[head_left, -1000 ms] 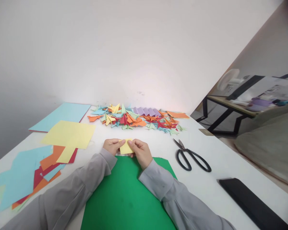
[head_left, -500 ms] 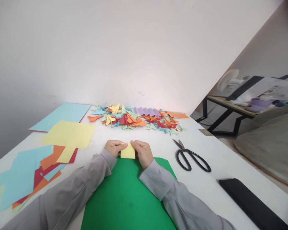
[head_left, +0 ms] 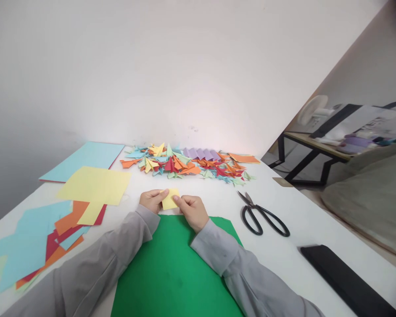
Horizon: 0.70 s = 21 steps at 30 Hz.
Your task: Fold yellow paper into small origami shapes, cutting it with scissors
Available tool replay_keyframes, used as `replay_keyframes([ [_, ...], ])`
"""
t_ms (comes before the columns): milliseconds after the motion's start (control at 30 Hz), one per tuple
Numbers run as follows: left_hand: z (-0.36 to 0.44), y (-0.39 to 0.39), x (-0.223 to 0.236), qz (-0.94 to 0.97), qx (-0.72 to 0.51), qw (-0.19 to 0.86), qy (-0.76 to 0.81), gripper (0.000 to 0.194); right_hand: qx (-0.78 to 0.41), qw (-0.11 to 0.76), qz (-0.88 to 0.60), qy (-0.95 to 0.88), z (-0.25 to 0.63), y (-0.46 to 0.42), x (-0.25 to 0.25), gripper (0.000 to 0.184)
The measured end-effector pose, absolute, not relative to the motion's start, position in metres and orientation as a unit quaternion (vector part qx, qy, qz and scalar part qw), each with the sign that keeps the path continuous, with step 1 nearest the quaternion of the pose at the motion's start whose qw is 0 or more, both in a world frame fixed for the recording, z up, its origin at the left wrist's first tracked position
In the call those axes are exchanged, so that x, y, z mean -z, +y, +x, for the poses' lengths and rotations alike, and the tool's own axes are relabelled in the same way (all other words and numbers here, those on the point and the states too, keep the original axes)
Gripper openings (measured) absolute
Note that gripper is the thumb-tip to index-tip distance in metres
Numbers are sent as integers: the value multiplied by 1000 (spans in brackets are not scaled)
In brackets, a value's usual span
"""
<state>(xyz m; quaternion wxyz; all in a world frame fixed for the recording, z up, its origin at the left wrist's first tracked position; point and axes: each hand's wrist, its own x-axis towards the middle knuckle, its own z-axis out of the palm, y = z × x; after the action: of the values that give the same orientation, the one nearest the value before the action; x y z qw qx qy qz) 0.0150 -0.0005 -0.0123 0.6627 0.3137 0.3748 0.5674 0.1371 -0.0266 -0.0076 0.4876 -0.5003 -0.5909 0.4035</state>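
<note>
A small yellow square of paper point(head_left: 170, 200) is pinched between both hands, tilted a little. My left hand point(head_left: 152, 200) grips its left edge, thumb on top. On the right side my right hand point(head_left: 194, 211) pinches it, the thumb lying across the lower right corner. The fingers behind the paper are hidden. Both hands are just above the far edge of a green sheet point(head_left: 181, 268). Behind them lies a heap of folded paper shapes point(head_left: 178, 165) in orange, red, yellow, blue and green.
Black-handled scissors point(head_left: 257, 215) lie to the right, points away from me. A long black object point(head_left: 343, 277) is at the near right. At left are a yellow sheet point(head_left: 95, 185), loose colored scraps point(head_left: 29, 233) and stacked blue paper point(head_left: 86, 160). A wall point(head_left: 185, 70) rises behind.
The yellow paper has shifted slightly up and left and turned from straight to tilted. My right thumb has moved from its upper corner down to its lower right.
</note>
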Motion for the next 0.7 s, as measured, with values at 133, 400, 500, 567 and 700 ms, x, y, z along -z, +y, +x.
replay_keyframes([
  [133,15,-2,11,310,-564,665,378,30,-398,496,-505,-584,138,-25,8,46],
  [400,15,-3,4,302,-581,670,349,28,-488,507,-456,-546,135,-30,5,35],
  [500,15,-3,6,323,-565,672,353,30,-481,523,-460,-532,136,-29,6,35],
  [567,15,-3,8,350,-542,672,364,34,-470,537,-465,-525,136,-28,7,36],
  [700,14,-4,11,438,-483,643,401,34,-463,554,-462,-516,136,-27,10,35],
])
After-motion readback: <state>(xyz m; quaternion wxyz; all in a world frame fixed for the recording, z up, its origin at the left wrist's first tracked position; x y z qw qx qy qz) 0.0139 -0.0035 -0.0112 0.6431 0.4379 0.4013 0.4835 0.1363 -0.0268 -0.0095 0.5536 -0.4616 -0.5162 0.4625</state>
